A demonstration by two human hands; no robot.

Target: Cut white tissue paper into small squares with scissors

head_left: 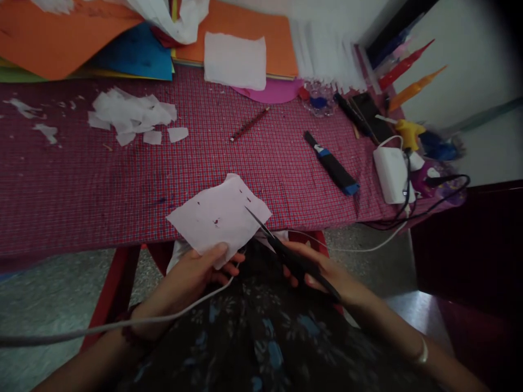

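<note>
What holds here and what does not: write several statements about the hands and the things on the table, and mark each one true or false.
1. The left hand holds a pale sheet of paper. True.
2. The right hand holds a pencil. False: it holds black scissors, with the blade tip over the sheet.
3. A pile of white paper scraps lies on the checked tablecloth. True.
4. The red pencil lies on the floor. False: it lies on the tablecloth, beyond the sheet.
</note>
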